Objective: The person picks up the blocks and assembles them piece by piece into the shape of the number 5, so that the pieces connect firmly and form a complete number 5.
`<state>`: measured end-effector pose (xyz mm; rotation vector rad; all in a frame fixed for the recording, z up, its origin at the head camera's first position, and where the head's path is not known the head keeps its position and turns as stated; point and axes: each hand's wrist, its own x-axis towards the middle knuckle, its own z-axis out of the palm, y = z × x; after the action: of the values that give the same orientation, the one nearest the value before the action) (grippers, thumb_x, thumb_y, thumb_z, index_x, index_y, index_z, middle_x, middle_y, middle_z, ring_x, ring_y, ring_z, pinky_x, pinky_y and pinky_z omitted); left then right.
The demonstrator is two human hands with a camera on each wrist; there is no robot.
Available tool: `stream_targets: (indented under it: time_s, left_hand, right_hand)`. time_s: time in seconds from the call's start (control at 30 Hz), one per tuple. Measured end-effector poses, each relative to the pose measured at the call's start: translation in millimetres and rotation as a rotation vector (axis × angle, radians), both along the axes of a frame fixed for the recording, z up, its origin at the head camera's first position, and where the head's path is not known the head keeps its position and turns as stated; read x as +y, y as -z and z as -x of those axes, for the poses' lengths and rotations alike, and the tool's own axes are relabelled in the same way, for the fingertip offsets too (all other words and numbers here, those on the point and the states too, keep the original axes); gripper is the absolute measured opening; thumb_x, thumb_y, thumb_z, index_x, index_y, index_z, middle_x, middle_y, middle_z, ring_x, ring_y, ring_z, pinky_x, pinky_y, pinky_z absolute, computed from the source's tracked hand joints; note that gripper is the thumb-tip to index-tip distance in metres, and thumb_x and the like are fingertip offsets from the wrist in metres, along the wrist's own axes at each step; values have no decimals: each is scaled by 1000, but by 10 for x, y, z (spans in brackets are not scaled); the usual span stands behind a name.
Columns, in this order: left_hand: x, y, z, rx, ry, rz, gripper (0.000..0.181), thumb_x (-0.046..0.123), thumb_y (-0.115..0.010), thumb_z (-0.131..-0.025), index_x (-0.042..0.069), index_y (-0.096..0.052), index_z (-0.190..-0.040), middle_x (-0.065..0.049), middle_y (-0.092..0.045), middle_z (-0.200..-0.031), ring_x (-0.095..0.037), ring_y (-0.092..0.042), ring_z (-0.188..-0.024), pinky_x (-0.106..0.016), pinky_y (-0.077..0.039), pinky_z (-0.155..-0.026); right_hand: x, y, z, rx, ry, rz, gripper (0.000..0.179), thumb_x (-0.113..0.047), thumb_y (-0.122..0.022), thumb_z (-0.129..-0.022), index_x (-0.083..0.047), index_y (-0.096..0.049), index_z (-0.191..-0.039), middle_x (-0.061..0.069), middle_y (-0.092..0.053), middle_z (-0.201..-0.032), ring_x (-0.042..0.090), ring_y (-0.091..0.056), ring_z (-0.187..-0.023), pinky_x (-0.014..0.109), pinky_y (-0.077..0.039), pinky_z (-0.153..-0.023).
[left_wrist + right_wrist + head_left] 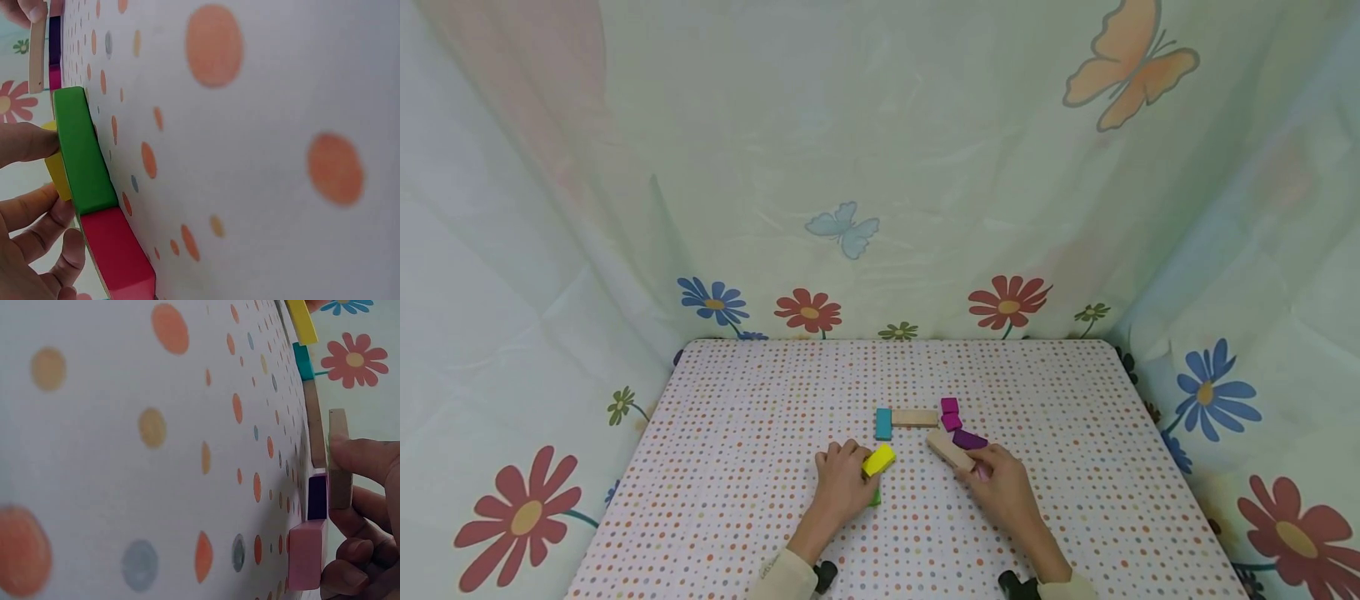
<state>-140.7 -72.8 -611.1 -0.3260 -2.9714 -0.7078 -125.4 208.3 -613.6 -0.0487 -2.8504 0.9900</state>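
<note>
My left hand [838,482] pinches a yellow block [878,459] between thumb and fingers. Beside it, largely hidden in the head view, lie a green block [84,150] and a red block [122,256], end to end on the table. A plain wooden block [950,450] is in the grip of my right hand [1006,492], tilted a little in the head view. That block overlaps the row near a purple block [970,440]. A pink block [306,556] lies under the right fingers.
Further back, a teal block [883,424] stands at the left end of another plain wooden block [915,418]. Two magenta blocks [950,406] sit at its right. The dotted table [737,408] ends against a hanging flowered cloth [760,167].
</note>
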Motion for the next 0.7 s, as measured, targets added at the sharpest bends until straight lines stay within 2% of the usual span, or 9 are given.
stream_targets:
  time_s: [0.2,0.43,0.7]
  left_hand:
    - [11,4,-14,-6,8,24,33,31,-80,-91,11,-77,-117,-5,-69,-111,-20,-50,-92,-42,-33,-82]
    - [20,-6,-24,0,17,22,34,31,-81,-91,10,-77,-117,-5,-70,-111,-20,-50,-92,-43,-33,-81]
    - [28,-10,-21,14,15,20,34,30,-82,-90,10,-77,-117,-6,-70,-110,-21,-51,-92,-43,-33,-81]
  right_hand:
    - [-38,0,-9,5,-22,-59,44,-32,-90,-85,-8,-79,-120,5,-73,-108,15,-67,-92,28,-53,-78]
    - [-67,3,-11,-13,-54,-159,43,-36,-90,-84,-9,-81,-116,1,-71,-101,9,-54,-79,25,-42,-69]
    - [-73,-18,-16,-30,-93,-192,41,-37,-91,-83,-10,-82,-113,0,-71,-98,7,-54,-78,25,-45,-68]
